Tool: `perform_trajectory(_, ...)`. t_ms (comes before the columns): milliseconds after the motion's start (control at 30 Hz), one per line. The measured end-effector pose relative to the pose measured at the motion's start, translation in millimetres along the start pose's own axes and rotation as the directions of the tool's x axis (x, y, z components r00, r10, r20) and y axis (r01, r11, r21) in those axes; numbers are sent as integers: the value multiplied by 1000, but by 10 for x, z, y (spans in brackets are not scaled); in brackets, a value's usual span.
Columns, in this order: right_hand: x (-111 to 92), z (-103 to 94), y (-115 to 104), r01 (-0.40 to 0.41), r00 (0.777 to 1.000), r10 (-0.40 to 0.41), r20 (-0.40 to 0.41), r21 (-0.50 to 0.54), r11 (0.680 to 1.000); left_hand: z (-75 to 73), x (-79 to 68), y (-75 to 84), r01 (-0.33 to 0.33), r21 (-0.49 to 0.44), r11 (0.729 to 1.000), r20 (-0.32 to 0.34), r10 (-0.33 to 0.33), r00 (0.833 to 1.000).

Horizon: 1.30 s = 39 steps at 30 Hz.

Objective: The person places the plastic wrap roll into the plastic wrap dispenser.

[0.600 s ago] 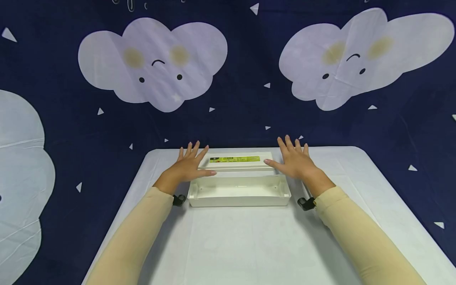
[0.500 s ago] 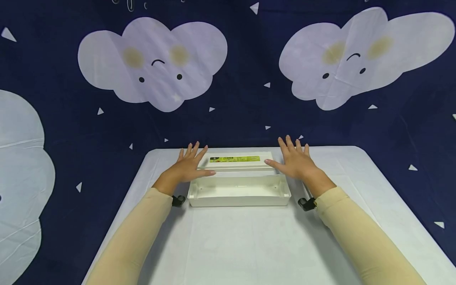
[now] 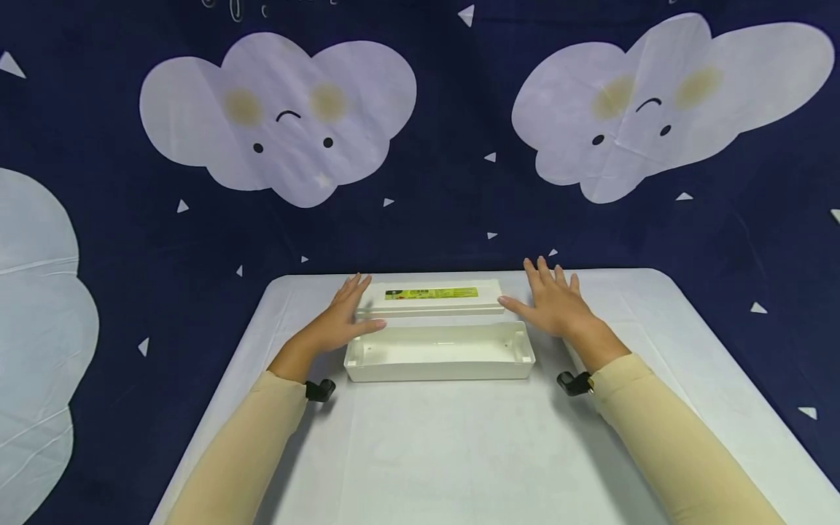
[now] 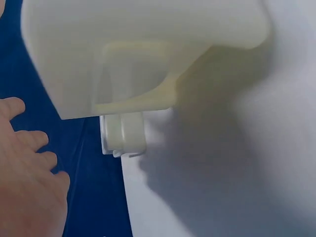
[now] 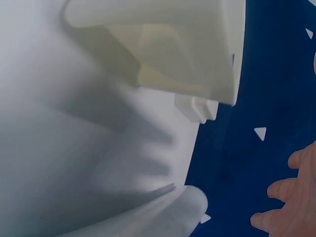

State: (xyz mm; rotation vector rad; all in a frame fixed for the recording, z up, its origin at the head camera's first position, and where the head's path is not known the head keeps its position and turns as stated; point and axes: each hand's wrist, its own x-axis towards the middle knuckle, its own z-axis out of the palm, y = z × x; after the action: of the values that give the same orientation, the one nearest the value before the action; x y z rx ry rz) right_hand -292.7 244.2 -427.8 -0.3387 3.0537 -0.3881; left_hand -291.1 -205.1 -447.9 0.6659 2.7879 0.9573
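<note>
In the head view, a long white open-topped plastic box (image 3: 440, 370) lies across the table. Behind it is its white lid-like piece (image 3: 429, 306), which bears a yellow-green label (image 3: 431, 293). My left hand (image 3: 337, 322) hovers at the left ends of both, fingers straight, thumb toward the box. On the other side, my right hand (image 3: 558, 310) has its fingers spread and its thumb near the lid's right end. Neither hand holds anything. A pale cylindrical roll (image 5: 153, 212) shows below the box in the right wrist view; my right wrist mostly hides it in the head view.
A white cloth covers the table (image 3: 446, 452), whose rounded far corners meet a dark blue curtain (image 3: 453, 219) printed with clouds and small triangles. Black wrist cameras are strapped under both wrists.
Both hands have moved outward, the left one to the left and slightly nearer, the right one to the right. The left fingers have drawn closer together. Box and lid stay in place.
</note>
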Motion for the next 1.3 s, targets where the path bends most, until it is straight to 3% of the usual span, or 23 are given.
perform_trajectory(367,-151,55,239,-49,999,50,-3,120,992,159,-326,-120,-38,-227,973,-53,26,998)
perform_trajectory(567,-199,98,343,-66,998,68,-6,158,985,253,-431,-182,-22,-285,958,-74,1,997)
perform_trajectory(900,-257,142,431,-86,996,87,3,178,980,338,-481,-205,24,-334,942,-100,-60,993)
perform_trajectory(1300,-357,211,541,-101,995,104,-1,219,971,423,-480,-252,-1,-359,933,-98,-36,995)
